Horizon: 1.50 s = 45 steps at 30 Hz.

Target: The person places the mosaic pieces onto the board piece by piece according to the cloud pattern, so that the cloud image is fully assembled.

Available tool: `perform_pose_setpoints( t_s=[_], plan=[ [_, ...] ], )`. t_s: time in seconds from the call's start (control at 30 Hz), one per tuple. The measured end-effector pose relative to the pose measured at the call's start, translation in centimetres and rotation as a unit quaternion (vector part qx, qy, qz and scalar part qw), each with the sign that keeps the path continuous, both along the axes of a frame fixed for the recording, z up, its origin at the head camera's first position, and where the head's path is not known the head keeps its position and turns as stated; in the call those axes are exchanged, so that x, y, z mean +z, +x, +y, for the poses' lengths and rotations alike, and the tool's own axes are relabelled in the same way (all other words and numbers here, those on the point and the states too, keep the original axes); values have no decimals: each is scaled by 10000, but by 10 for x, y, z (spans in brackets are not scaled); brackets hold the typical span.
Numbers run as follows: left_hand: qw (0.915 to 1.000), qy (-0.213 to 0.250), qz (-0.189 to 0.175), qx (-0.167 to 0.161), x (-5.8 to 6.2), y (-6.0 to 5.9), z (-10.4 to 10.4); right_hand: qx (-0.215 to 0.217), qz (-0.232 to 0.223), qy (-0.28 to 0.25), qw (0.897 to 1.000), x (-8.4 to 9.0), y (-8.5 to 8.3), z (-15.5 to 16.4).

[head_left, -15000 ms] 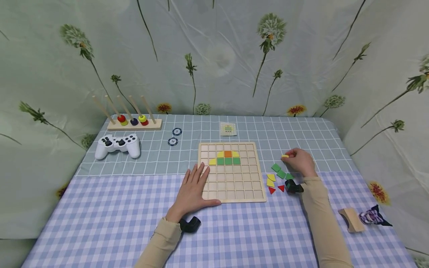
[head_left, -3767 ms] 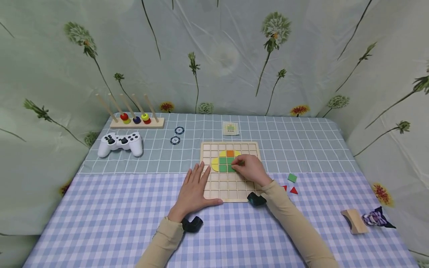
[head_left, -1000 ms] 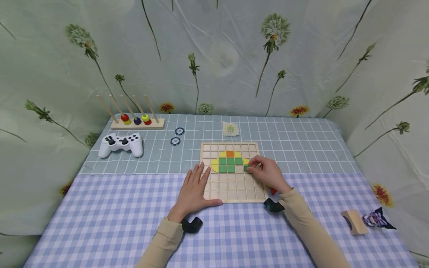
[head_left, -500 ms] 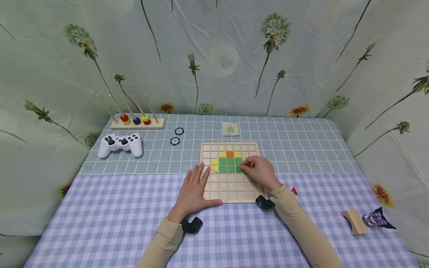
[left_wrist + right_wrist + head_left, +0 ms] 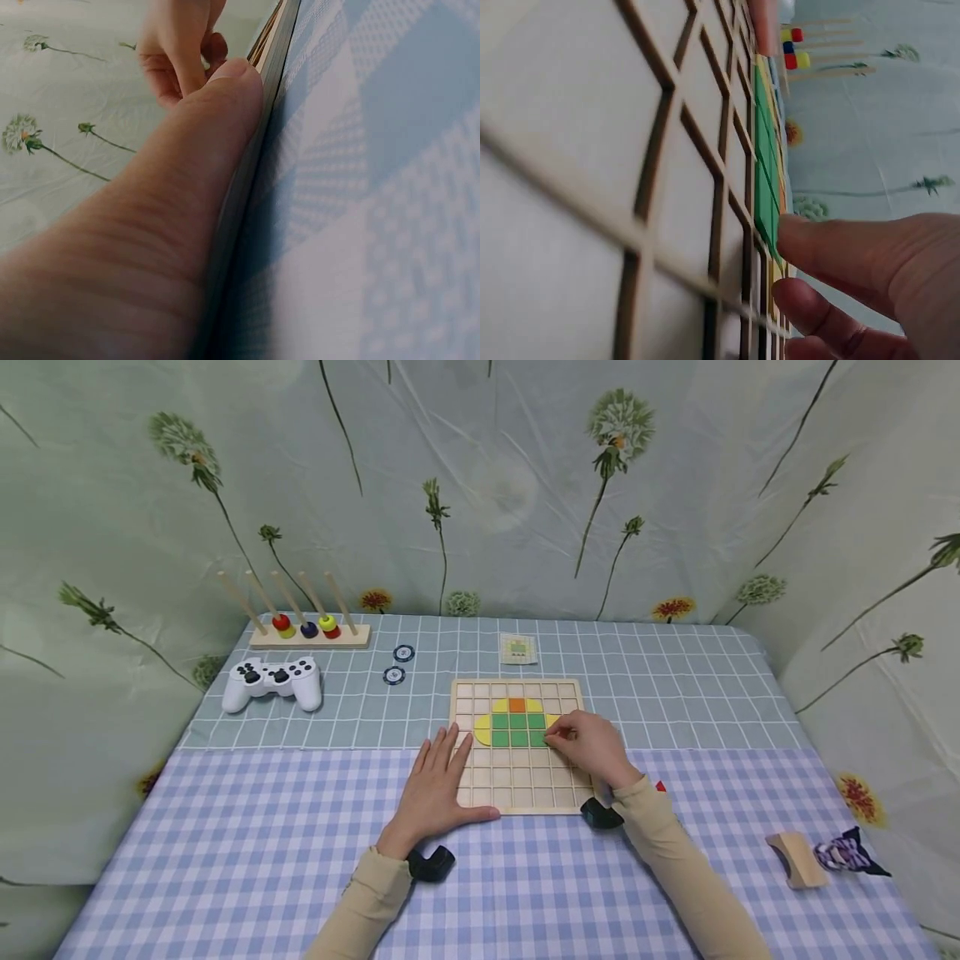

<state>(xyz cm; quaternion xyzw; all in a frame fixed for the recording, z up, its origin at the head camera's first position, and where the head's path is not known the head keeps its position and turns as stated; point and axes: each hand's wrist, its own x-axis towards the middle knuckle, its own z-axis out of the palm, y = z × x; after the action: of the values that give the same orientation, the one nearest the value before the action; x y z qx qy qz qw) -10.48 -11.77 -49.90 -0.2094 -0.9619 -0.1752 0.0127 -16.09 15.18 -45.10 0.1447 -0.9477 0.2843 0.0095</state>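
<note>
A square wooden grid board [image 5: 512, 796] lies on the table. Green square tiles [image 5: 518, 721] fill two rows of its cells, with an orange tile [image 5: 517, 705] above them and yellow curved tiles [image 5: 483, 731] at the sides. My left hand [image 5: 429, 785] rests spread at the board's left edge; its thumb [image 5: 225, 97] lies along the near rim in the left wrist view. My right hand [image 5: 592, 745] is at the lower right green tile, thumb and forefinger slightly apart beside it in the right wrist view. That hand partly hides a yellow tile [image 5: 551, 719].
A red triangle [image 5: 660, 787] shows beside the right sleeve. Behind the board lies a pattern card [image 5: 518, 649]. Two round chips [image 5: 393, 676], a white game controller [image 5: 272, 683] and a peg stand [image 5: 310, 642] sit at left. A wooden arch block [image 5: 797, 860] and a small purple-and-black item [image 5: 847, 852] are at right.
Since fifteen seconds ago, more green and yellow tiles lie on the board. In the last second my right hand set a green tile into the lower row's right cell. The left hand stayed put.
</note>
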Motion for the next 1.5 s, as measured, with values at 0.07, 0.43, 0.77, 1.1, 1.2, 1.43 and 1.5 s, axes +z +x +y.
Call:
perform_pose_setpoints(
  t_s=[0.07,0.43,0.77,1.1,1.2,1.43,1.5],
  plan=[
    [10000,7,10,-10,0,0,0,-141,-99,-230,9996,1,2,9],
    [10000,72,39,-6,1,0,-1,-544,-535,-84,9970,11,14,60],
    [10000,38,35,19,0,0,0,-289,-1274,195,9912,13,26,78],
    [10000,-4,29,36,0,0,1,-333,-1170,438,9916,8,27,80],
    [10000,-19,42,41,-1,0,1,-332,-1141,504,9916,10,28,78],
    [10000,-8,36,44,0,0,1,-457,-1235,631,9893,13,29,75],
    [10000,-9,33,44,0,-1,1,-520,-1236,613,9891,12,28,74]
  ],
)
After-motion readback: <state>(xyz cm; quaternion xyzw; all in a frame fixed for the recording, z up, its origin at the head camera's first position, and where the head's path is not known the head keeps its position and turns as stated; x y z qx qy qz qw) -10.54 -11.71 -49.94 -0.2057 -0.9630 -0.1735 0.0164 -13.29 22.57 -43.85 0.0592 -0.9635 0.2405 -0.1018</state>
